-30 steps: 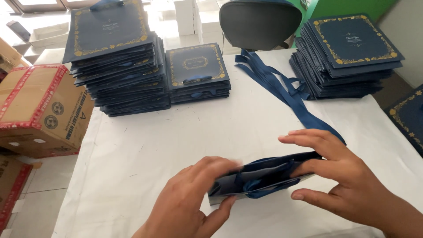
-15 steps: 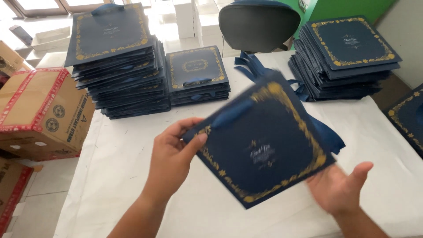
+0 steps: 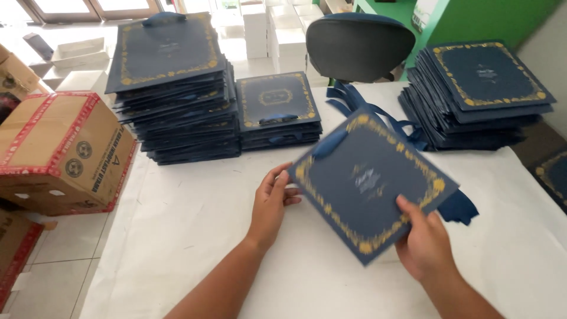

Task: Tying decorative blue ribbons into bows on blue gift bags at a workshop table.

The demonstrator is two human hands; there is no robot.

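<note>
Both hands are holding a flat navy gift bag [image 3: 372, 183] over the white table [image 3: 195, 224].

The left hand [image 3: 271, 204] is pinching its left corner, the right hand [image 3: 422, 242] is gripping its near edge; it is looking light, stiff and creasable, best held by the edges.

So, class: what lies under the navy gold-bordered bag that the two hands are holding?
Under the flat bag, blue ribbons stick out at its right edge, lying on the white table. How much ribbon lies beneath is hidden by the bag. The left hand and right hand grip its edges.
</note>
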